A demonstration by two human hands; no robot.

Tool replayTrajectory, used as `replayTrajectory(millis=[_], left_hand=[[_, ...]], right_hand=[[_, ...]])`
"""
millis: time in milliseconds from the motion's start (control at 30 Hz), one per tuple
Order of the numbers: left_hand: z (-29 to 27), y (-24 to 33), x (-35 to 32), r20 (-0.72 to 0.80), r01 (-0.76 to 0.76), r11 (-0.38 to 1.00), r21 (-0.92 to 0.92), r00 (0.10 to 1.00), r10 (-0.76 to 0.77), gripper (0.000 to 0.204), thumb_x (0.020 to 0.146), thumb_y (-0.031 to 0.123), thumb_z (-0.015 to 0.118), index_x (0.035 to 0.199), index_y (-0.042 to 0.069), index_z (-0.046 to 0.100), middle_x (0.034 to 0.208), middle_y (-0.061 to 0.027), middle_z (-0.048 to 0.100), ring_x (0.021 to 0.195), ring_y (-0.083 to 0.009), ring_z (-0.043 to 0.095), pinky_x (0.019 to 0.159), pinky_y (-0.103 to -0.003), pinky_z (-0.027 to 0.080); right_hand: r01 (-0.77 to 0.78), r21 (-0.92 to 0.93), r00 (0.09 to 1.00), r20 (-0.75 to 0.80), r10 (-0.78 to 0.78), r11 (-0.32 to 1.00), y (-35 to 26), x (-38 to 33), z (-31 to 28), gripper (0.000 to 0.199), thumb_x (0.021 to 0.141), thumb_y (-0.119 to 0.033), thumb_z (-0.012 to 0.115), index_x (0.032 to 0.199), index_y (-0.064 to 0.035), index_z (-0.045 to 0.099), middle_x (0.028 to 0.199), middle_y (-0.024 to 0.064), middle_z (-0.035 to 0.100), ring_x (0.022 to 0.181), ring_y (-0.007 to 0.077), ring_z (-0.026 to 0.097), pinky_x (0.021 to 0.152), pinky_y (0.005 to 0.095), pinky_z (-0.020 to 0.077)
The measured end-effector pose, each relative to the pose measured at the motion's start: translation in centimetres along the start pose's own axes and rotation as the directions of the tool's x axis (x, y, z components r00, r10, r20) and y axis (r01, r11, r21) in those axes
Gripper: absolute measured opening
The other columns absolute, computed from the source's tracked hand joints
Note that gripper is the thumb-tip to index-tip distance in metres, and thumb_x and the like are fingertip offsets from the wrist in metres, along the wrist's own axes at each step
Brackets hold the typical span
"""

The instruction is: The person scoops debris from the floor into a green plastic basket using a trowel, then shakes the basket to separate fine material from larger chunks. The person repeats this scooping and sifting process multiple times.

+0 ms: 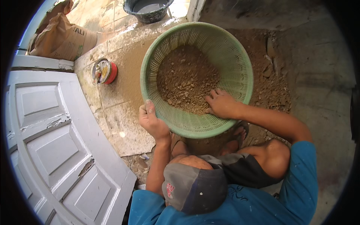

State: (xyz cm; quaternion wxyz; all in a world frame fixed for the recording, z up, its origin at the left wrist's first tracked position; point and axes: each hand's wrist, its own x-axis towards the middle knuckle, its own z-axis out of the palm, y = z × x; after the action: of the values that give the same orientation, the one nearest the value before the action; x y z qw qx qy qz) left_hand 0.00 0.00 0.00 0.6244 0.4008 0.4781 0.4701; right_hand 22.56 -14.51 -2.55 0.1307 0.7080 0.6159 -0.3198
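Note:
A large round green woven plastic basket [240, 75] is tilted in front of me. Brown soil with small stones [185, 80] covers its bottom and near side. My left hand [153, 120] grips the near-left rim, thumb upright over the edge and the other fingers curled at the outside. Inside, on the near-right, my right hand [224, 105] rests on the soil with its fingers apart and slightly bent. Its fingertips touch the loose material; nothing shows held in it.
A white panelled door [56, 138] lies at the left. Beyond it are a red-sided tin [111, 73] with small things on top and a brown paper sack [62, 39]. A dark basin [148, 13] stands at the back. Loose rubble [268, 71] lies right of the basket.

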Motion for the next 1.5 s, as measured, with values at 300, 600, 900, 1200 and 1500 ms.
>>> replayTrajectory(millis=[300,600,900,1200,1500], left_hand=[[-0.2,-0.1,0.3,0.012,0.004,1.000,-0.021,1.000,-0.004,0.032,0.114,0.024,0.057,0.087,0.008,0.054,0.076,0.0024,0.057,0.067,-0.0036,0.047,0.061,-0.021,0.040],[-0.6,0.2,1.0,0.045,0.006,1.000,0.030,0.999,-0.007,0.031,0.114,0.026,0.058,0.089,0.008,0.054,0.079,0.0025,0.057,0.068,-0.0042,0.048,0.061,-0.022,0.040],[4.3,6.3,0.9,0.189,-0.093,0.933,0.348,0.982,0.027,0.037,0.110,0.035,0.066,0.085,0.009,0.057,0.073,0.0033,0.051,0.064,-0.0056,0.046,0.055,-0.026,0.038],[1.5,10.9,2.4,0.069,-0.251,0.907,0.338,0.968,0.242,0.040,0.110,0.035,0.066,0.080,0.010,0.057,0.067,0.0058,0.048,0.059,-0.0040,0.038,0.051,-0.025,0.029],[2.4,6.9,0.6,0.213,-0.343,0.911,0.228,0.931,0.298,0.038,0.112,0.031,0.065,0.081,0.011,0.055,0.073,0.0073,0.049,0.062,-0.0032,0.035,0.053,-0.024,0.025]], right_hand=[[0.123,0.451,0.992,-0.065,-0.105,0.884,1.6,-2.1,-5.4,0.024,0.090,-0.011,0.076,0.111,-0.0013,0.074,0.105,0.0209,0.074,0.101,0.0332,0.073,0.089,0.0463,0.0579],[-0.355,0.866,0.491,-0.148,0.859,0.352,14.6,-19.4,-5.6,0.055,0.101,-0.037,0.076,0.139,0.0011,0.065,0.131,0.0211,0.069,0.111,0.0274,0.072,0.085,0.0382,0.0620],[0.261,0.951,0.707,-0.071,0.703,-0.167,8.9,-7.1,2.3,0.085,0.113,-0.066,0.032,0.155,0.0058,0.049,0.146,0.0264,0.061,0.133,0.0360,0.063,0.103,0.0459,0.0571],[0.399,0.915,0.614,-0.313,0.725,0.057,2.3,-3.4,-3.3,0.073,0.118,-0.048,0.037,0.153,0.0148,0.047,0.141,0.0259,0.063,0.125,0.0326,0.064,0.109,0.0422,0.0502],[0.387,0.901,0.417,-0.359,0.835,0.195,4.5,-8.2,-2.7,0.071,0.118,-0.047,0.039,0.147,0.0158,0.054,0.139,0.0272,0.066,0.126,0.0324,0.065,0.110,0.0416,0.0501]])
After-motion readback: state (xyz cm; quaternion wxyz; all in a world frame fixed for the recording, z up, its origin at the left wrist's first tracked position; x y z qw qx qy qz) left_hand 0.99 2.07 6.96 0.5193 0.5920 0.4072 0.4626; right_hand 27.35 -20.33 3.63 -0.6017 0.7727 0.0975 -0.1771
